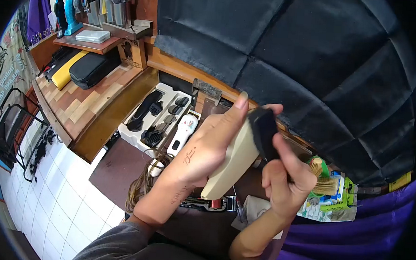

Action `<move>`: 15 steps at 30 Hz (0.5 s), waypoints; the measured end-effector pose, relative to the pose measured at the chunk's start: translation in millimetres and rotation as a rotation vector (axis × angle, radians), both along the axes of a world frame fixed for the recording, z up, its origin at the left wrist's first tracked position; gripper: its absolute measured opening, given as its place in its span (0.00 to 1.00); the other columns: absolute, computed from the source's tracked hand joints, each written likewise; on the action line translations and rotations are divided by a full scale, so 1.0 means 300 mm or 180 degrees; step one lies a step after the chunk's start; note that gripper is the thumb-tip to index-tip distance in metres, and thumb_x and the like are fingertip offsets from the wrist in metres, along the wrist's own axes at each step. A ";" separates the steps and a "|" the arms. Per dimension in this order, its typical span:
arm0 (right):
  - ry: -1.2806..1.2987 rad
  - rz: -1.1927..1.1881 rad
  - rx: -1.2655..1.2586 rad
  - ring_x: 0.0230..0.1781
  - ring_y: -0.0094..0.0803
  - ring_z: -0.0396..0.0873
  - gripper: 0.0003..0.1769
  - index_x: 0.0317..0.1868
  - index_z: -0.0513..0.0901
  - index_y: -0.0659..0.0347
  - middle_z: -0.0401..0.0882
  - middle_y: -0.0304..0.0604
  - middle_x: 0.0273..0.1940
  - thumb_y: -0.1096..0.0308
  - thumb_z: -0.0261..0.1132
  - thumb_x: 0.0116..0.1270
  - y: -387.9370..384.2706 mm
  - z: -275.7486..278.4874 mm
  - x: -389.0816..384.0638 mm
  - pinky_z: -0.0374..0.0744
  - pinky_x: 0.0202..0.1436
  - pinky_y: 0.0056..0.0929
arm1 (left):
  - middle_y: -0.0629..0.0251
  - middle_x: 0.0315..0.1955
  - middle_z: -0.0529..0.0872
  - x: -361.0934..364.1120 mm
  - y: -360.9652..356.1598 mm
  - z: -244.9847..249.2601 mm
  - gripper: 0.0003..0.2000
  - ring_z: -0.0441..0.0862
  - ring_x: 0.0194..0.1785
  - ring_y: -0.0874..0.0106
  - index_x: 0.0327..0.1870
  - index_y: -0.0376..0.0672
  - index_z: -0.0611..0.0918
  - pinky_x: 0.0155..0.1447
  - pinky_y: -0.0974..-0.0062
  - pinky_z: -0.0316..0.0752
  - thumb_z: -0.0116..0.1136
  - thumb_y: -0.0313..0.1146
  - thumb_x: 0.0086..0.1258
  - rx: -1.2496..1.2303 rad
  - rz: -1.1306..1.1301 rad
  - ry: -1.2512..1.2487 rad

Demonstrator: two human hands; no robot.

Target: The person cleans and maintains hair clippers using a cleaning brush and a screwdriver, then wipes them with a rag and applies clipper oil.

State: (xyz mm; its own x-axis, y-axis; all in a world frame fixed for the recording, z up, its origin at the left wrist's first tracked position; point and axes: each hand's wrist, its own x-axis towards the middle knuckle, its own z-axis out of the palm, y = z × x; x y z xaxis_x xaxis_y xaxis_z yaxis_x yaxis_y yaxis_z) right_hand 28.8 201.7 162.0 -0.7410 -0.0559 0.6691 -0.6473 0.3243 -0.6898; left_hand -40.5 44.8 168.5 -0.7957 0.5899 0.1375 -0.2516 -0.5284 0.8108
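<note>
A cream hair clipper [232,164] is tilted up in front of me, with my left hand [214,140] wrapped round its body and the thumb pointing upward. At its upper end sits a black end piece [263,133]. My right hand [288,176] grips this piece between its fingertips, the other fingers curled. Below the hands, a clipper with a red part [216,204] lies on the brown table [121,168], partly hidden. Beside my left forearm are a white clipper [183,134] and a coiled cable [136,187].
A white tray [165,92] holds a black clipper and several attachments. A green basket [338,200] with brushes stands at right. On the wooden shelf at left are a black case [93,70] and a clear box [93,36]. A black cover [292,45] hangs behind.
</note>
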 end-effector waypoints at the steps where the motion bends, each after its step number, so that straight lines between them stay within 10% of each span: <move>1: -0.0078 -0.0343 -0.0264 0.19 0.19 0.79 0.19 0.56 0.84 0.72 0.82 0.43 0.20 0.75 0.67 0.65 -0.015 -0.007 0.000 0.73 0.21 0.19 | 0.60 0.49 0.85 -0.002 -0.010 -0.010 0.33 0.83 0.45 0.74 0.72 0.35 0.68 0.51 0.76 0.79 0.37 0.57 0.82 -0.0194 -0.0008 -0.0023; 3: -0.0147 -0.0679 -0.0541 0.20 0.19 0.80 0.20 0.58 0.83 0.71 0.83 0.44 0.21 0.75 0.67 0.65 -0.004 0.003 0.004 0.75 0.23 0.20 | 0.61 0.48 0.84 -0.017 -0.008 -0.016 0.33 0.83 0.45 0.74 0.72 0.35 0.68 0.50 0.75 0.79 0.36 0.57 0.82 0.0061 0.0216 0.0099; 8: -0.1091 0.2083 0.1290 0.27 0.23 0.85 0.22 0.62 0.82 0.61 0.87 0.45 0.29 0.77 0.68 0.67 0.061 0.049 0.005 0.80 0.34 0.24 | 0.61 0.50 0.84 -0.032 -0.014 -0.001 0.34 0.80 0.43 0.77 0.70 0.39 0.72 0.48 0.75 0.80 0.32 0.61 0.81 0.1251 0.0545 -0.0324; 15: -0.0427 -0.0096 -0.0230 0.24 0.28 0.84 0.21 0.59 0.84 0.65 0.88 0.49 0.33 0.77 0.70 0.65 -0.003 0.008 0.017 0.80 0.31 0.24 | 0.59 0.47 0.86 0.005 -0.014 0.014 0.33 0.83 0.46 0.74 0.69 0.34 0.72 0.52 0.75 0.80 0.35 0.57 0.82 0.0047 0.0359 0.0201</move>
State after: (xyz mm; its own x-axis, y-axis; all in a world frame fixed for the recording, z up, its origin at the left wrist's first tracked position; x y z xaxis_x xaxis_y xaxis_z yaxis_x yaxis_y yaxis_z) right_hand 33.8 200.7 164.4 -0.8246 0.0125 0.5656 -0.5385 0.2887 -0.7916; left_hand -39.2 40.5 172.8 -0.8463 0.4947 0.1974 -0.1387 -0.5624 0.8151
